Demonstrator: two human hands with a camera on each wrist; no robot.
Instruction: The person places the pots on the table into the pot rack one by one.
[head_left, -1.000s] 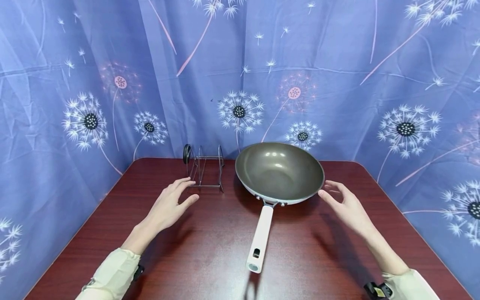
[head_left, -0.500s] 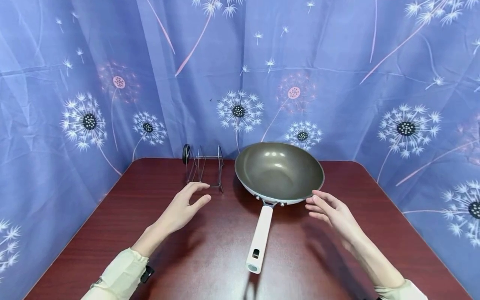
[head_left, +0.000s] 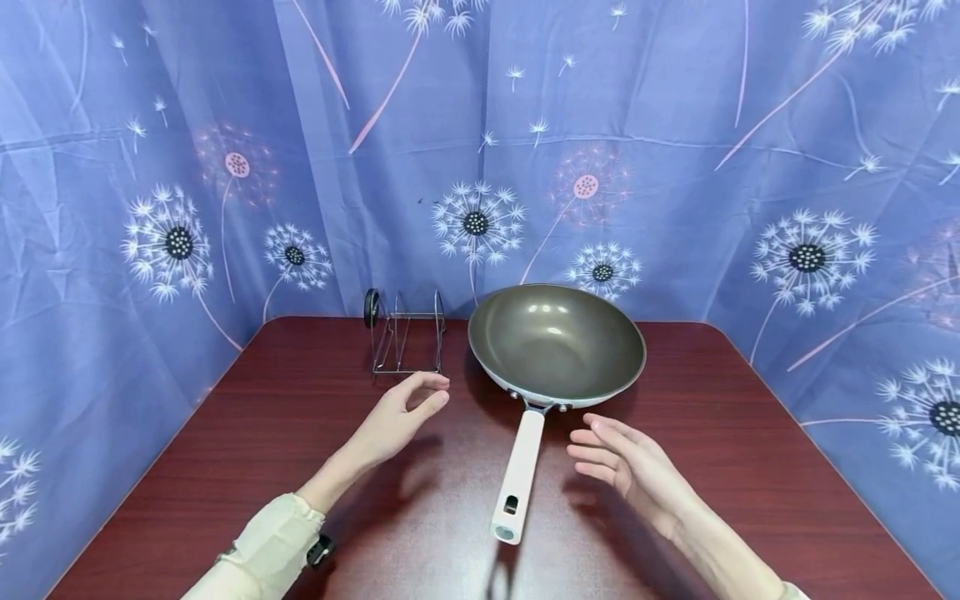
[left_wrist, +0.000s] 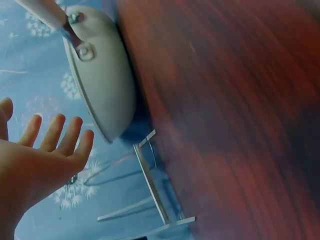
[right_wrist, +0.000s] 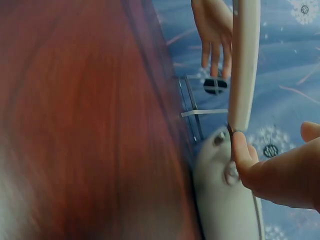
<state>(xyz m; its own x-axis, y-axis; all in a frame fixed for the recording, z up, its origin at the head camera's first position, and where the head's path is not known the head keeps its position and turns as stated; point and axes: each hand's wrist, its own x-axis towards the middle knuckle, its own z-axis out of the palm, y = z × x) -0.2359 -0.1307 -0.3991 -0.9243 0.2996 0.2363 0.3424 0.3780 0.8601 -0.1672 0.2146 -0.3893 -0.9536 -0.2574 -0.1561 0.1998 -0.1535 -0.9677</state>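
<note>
A wok (head_left: 557, 346) with a dark inside and pale outside stands on the table, its white handle (head_left: 519, 477) pointing toward me. To the left of the handle, my left hand (head_left: 397, 421) hovers over the table, fingers loosely extended and holding nothing. My right hand (head_left: 633, 467) is in the air on the handle's other side, fingers apart and relaxed, touching nothing in the head view. In the left wrist view the wok's pale outer wall (left_wrist: 102, 75) lies beyond my left fingers. The right wrist view has the handle (right_wrist: 244, 65) close past my right fingers.
A metal wire rack (head_left: 408, 342) with a black round piece (head_left: 372, 308) at its left end stands behind my left hand, left of the wok. The reddish-brown table (head_left: 247, 425) meets a blue dandelion-patterned curtain (head_left: 390, 208) at the back and sides.
Both hands have moved inward toward the handle. My right hand has left the wok's right rim and come nearer to me; my left has shifted right, away from the rack. The wok stays put.
</note>
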